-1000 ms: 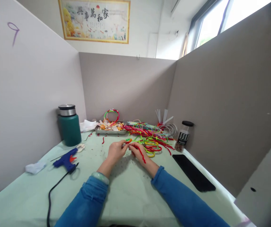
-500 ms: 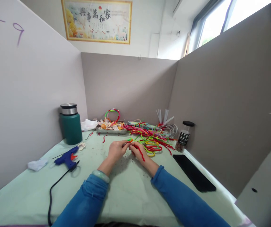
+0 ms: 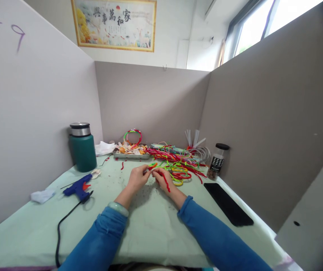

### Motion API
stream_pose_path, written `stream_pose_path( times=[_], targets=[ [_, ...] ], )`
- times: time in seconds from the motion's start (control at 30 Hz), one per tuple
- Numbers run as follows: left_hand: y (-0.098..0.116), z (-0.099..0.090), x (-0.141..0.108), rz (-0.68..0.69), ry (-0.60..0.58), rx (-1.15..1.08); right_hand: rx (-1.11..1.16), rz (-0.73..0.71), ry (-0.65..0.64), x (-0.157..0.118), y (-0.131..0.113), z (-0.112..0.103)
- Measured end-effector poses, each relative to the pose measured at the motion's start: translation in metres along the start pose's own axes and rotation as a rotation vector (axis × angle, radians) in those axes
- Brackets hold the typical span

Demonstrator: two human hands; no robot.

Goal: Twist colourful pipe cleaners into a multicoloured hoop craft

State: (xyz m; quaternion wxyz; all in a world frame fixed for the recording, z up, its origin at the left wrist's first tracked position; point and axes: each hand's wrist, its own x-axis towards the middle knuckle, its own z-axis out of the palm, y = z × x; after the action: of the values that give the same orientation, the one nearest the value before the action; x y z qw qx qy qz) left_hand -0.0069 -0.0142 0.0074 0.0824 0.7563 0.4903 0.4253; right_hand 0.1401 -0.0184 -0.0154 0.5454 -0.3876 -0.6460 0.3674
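The left hand pinches an orange-and-green piece over the tabletop; the right hand, fingers drawn together, seemingly grips a red fuzzy strip trailing across its back. Steady pinching and even tension probably serve best.

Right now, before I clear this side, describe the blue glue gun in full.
The glue gun appears to lie on its side on the pale green table cover, nearer than the green bottle. Its body looks like blue plastic, with an orange-red trigger. A black cord runs from the handle end toward the near edge. One end sits by a small pale piece; contact is unclear. Neither the left hand nor the right hand touches it.
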Motion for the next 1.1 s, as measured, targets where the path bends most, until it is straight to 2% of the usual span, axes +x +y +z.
stream_pose_path(
  times=[0.17,0.6,0.77,0.93,1.03,1.1],
  targets=[
    [-0.001,0.001,0.001,-0.015,0.076,-0.065,-0.025,-0.028,0.003,-0.001,-0.005,-0.001],
    [-0.003,0.002,0.004,0.053,0.075,-0.058,-0.013,-0.024,0.035,0.001,-0.005,0.003],
    [-0.007,0.005,0.005,0.097,0.114,-0.037,-0.023,-0.044,0.047,0.004,0.001,0.007],
    [-0.011,0.003,0.005,0.189,0.146,0.015,-0.169,-0.207,0.048,0.008,0.016,0.003],
    [-0.01,0.0,0.004,0.188,0.157,0.104,-0.378,-0.315,0.172,0.012,0.025,-0.004],
    [-0.009,-0.002,0.004,0.187,0.163,0.189,-0.44,-0.333,0.242,0.014,0.027,-0.009]
  ],
)
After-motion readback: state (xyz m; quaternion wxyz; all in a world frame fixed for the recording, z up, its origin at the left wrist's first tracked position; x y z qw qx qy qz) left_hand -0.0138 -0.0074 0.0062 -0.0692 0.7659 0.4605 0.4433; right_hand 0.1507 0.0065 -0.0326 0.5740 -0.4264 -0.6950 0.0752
